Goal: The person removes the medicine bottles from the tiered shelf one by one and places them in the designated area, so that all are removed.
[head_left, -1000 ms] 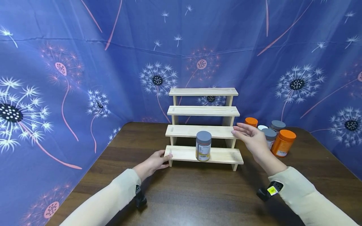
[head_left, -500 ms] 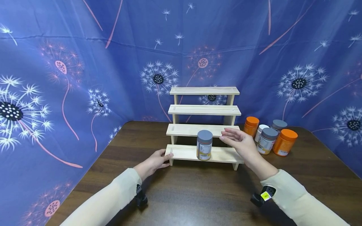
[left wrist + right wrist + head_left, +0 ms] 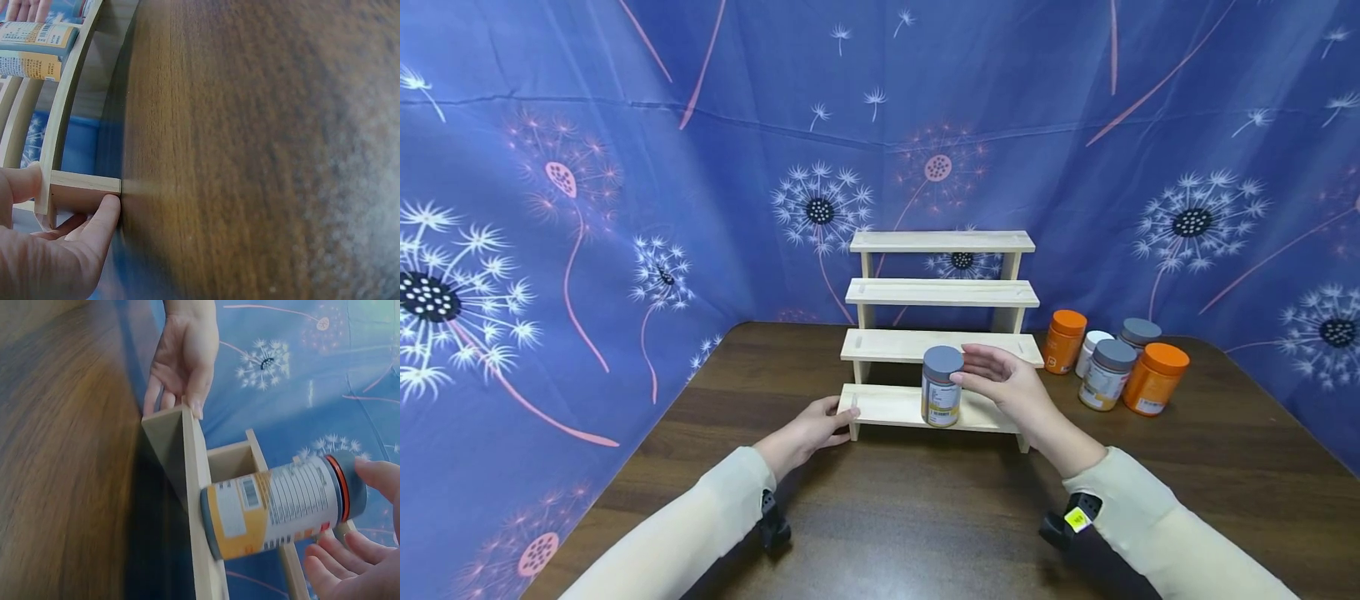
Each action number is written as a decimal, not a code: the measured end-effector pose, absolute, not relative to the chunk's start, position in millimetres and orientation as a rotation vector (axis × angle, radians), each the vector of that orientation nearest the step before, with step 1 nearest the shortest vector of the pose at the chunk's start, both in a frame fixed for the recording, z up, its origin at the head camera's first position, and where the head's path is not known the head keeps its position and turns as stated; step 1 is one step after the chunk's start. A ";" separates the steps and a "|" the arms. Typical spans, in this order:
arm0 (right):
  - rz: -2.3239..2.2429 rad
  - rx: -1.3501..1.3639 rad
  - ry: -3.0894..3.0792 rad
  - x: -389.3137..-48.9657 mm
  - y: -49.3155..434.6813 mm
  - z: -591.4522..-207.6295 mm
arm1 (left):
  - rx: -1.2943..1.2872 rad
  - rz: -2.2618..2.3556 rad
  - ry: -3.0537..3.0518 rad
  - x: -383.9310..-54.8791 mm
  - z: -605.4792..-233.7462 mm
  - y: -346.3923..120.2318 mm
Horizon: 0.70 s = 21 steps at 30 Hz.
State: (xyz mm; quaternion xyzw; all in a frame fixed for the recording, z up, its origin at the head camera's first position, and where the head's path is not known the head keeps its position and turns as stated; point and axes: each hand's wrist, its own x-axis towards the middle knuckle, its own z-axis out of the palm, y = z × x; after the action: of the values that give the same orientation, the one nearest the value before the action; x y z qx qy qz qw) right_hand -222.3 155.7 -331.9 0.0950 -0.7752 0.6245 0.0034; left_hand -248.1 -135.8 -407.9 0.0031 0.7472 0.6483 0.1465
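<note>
A jar with a grey lid and a white and yellow label (image 3: 942,396) stands upright on the lowest step of a tiered wooden shelf (image 3: 883,406). My left hand (image 3: 805,432) grips that step's left end; in the left wrist view its thumb (image 3: 25,182) lies over the board and its fingers reach round the side leg. My right hand (image 3: 1011,387) is at the jar's right side, thumb tip at the lid, the other fingers extended behind it. From the right wrist, the thumb (image 3: 378,478) meets the lid while the fingers (image 3: 337,559) spread alongside.
Right of the shelf stand several more jars: two orange ones (image 3: 1063,342), a white one (image 3: 1090,352) and two with grey lids (image 3: 1107,379). A blue dandelion-print cloth (image 3: 737,208) hangs behind the dark wooden table (image 3: 880,517).
My right hand has moved left from the shelf's right end to the jar on the lowest step. The left hand has stayed on the shelf's left end.
</note>
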 end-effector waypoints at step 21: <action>1.839 0.224 -2.506 -222.9 140.1 -329.7 | 0.015 1.848 2.162 -247.0 -409.6 -136.9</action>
State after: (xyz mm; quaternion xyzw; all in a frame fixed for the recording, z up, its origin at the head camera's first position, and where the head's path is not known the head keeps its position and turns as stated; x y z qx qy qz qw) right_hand -222.9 140.1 -329.7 0.0720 -0.8039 0.5902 0.0126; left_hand -247.0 -136.9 -409.6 0.0054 0.7516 0.6427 0.1482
